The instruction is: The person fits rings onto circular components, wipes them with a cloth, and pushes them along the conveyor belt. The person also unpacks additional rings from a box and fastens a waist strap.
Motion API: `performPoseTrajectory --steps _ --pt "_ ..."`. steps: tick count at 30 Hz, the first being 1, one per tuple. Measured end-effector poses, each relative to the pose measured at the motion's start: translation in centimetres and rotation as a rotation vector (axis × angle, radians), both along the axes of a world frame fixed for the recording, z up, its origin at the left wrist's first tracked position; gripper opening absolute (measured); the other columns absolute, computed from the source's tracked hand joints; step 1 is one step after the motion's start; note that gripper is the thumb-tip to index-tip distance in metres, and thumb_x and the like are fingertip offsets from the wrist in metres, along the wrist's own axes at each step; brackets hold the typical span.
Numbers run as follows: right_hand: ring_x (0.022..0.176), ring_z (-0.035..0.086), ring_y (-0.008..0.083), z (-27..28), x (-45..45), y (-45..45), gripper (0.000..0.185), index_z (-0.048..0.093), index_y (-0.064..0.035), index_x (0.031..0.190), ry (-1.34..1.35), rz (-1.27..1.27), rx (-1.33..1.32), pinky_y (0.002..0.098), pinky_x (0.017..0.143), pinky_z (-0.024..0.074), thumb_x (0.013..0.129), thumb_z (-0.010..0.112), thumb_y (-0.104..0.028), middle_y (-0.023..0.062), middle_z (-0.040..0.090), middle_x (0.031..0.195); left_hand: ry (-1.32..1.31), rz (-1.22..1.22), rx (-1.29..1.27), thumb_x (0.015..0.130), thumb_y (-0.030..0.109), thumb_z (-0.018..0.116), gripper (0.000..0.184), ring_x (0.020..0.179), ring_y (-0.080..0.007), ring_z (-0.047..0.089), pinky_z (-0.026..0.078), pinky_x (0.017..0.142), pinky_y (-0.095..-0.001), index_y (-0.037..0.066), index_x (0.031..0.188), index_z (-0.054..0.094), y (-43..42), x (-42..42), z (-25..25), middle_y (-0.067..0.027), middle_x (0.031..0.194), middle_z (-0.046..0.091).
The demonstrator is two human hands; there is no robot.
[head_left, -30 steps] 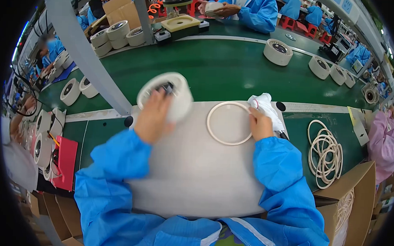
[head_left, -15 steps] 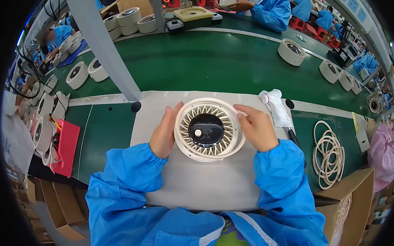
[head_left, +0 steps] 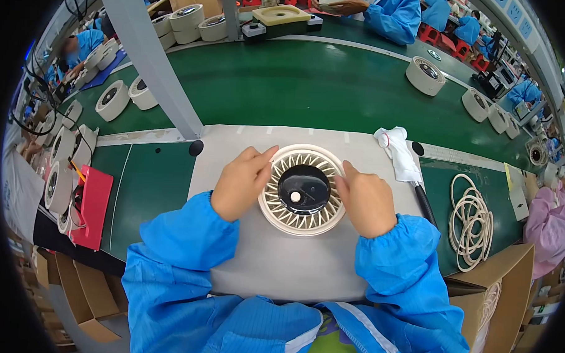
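In the head view, a round cream unit (head_left: pixel 283 216) with a radial-slat grille lies face up on the grey mat (head_left: pixel 248 262). Its black glossy centre cap (head_left: pixel 304 177) carries a small white knob (head_left: pixel 295 197). My left hand (head_left: pixel 242 181) grips the left rim, with thumb and forefinger at the edge and the other fingers curled. On the opposite side, my right hand (head_left: pixel 367 197) holds the right rim with its thumb and forefinger. The undersides of both grips are hidden.
A hammer-like tool with a white-wrapped head (head_left: pixel 398 154) lies right of the mat. Farther right are a coiled cream cord (head_left: pixel 471 223) and an open cardboard box (head_left: pixel 505 296). A red bin (head_left: pixel 96 210) and a grey post (head_left: pixel 146 60) stand left. Similar round units (head_left: pixel 425 75) sit on the green belt (head_left: pixel 286 83).
My left hand has gone from lying flat against the unit's side to gripping its rim. The grille has shifted slightly right and now looks concentric with the ring beneath. My right thumb has moved onto the rim.
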State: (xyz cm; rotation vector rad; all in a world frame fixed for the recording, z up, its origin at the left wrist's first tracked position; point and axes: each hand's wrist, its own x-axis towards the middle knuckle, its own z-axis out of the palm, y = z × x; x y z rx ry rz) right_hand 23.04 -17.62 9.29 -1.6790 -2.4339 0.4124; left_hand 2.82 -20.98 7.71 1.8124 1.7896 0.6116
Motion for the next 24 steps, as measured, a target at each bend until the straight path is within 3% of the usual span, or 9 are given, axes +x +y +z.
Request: performPoseTrajectory --steps 1,3,6,9,14,17,18,21,24 --pt "0.071 0.058 0.03 -0.6 -0.5 0.3 0.035 0.049 0.0009 0.112 -0.034 0.026 0.1 0.0396 0.063 0.0446 0.079 0.049 -0.012 0.0236 0.056 0.088 0.318 -0.034 -0.023 0.082 0.013 0.05 0.042 0.094 -0.0279 0.053 0.042 0.08 -0.0286 -0.004 0.119 0.039 0.0 0.6 1.0 -0.0197 0.108 0.05" --pt "0.086 0.057 0.03 -2.1 -1.4 0.8 0.037 0.047 0.0008 0.114 -0.105 0.076 0.302 0.0407 0.074 0.0426 0.08 0.049 -0.013 0.0226 0.052 0.107 0.404 -0.027 -0.049 0.081 0.013 0.051 0.041 0.091 -0.0296 0.053 0.043 0.079 -0.029 -0.005 0.117 0.041 0.3 2.2 2.1 -0.0204 0.105 0.051" --pt "0.101 0.049 0.0298 -4.6 -2.3 1.5 0.037 0.044 0.0018 0.116 0.009 0.177 0.459 0.0416 0.083 0.037 0.081 0.048 -0.013 0.0202 0.044 0.118 0.568 -0.008 -0.086 0.079 0.011 0.052 0.038 0.086 -0.0328 0.055 0.045 0.075 -0.0298 -0.006 0.112 0.045 1.0 3.4 1.7 -0.0218 0.098 0.054" --pt "0.11 0.043 0.0299 -4.5 -2.4 1.7 0.038 0.042 0.0024 0.117 0.106 0.23 0.478 0.0415 0.088 0.0329 0.082 0.047 -0.014 0.0191 0.041 0.122 0.362 -0.057 0.682 0.08 0.012 0.051 0.035 0.089 -0.0337 0.054 0.044 0.078 -0.0332 -0.007 0.109 0.047 1.8 3.2 -2.2 -0.022 0.101 0.054" --pt "0.119 0.034 0.0307 -2.5 -2.3 1.8 0.044 0.038 0.0022 0.121 0.104 0.262 0.231 0.0392 0.093 0.0288 0.084 0.046 -0.018 0.0201 0.039 0.124 0.382 -0.23 0.654 0.082 0.012 0.046 0.032 0.098 -0.033 0.052 0.041 0.083 -0.0359 -0.009 0.107 0.047 3.2 2.2 -2.4 -0.0212 0.103 0.053" --pt "0.122 0.029 0.031 -3.0 -1.6 1.8 0.047 0.034 0.0016 0.124 0.124 0.309 0.167 0.0382 0.096 0.0266 0.084 0.045 -0.021 0.0207 0.034 0.128 0.649 -0.302 0.155 0.085 0.013 0.041 0.041 0.113 -0.0347 0.04 0.033 0.092 -0.0374 -0.009 0.119 0.034 3.3 3.4 -0.2 -0.0265 0.118 0.042" --pt "0.123 0.027 0.0311 -3.4 -1.2 2.1 0.048 0.033 0.0013 0.125 0.194 0.348 0.167 0.0377 0.097 0.0252 0.084 0.045 -0.021 0.0208 0.032 0.13 0.65 -0.302 0.162 0.085 0.013 0.041 0.041 0.113 -0.0347 0.04 0.033 0.092 -0.0374 -0.009 0.119 0.034 3.7 3.4 -0.4 -0.0265 0.118 0.042" --pt "0.125 0.022 0.0303 -3.9 -0.7 2.6 0.05 0.03 0.0003 0.127 0.379 0.387 0.155 0.0371 0.099 0.0224 0.085 0.043 -0.024 0.0199 0.027 0.133 -0.164 -0.245 0.457 0.087 0.015 0.037 0.049 0.123 -0.0364 0.024 0.021 0.101 -0.0381 -0.006 0.127 0.022 3.6 2.9 -2.8 -0.0274 0.13 0.025" --pt "0.127 0.018 0.0283 -3.6 -0.7 3.9 0.051 0.027 -0.0013 0.129 0.615 0.396 0.163 0.0367 0.101 0.0196 0.088 0.039 -0.028 0.0181 0.023 0.135 -0.176 -0.142 0.49 0.087 0.016 0.036 0.052 0.126 -0.0368 0.012 0.015 0.102 -0.0386 -0.005 0.13 0.015 3.3 2.7 -3.2 -0.0255 0.135 0.014"
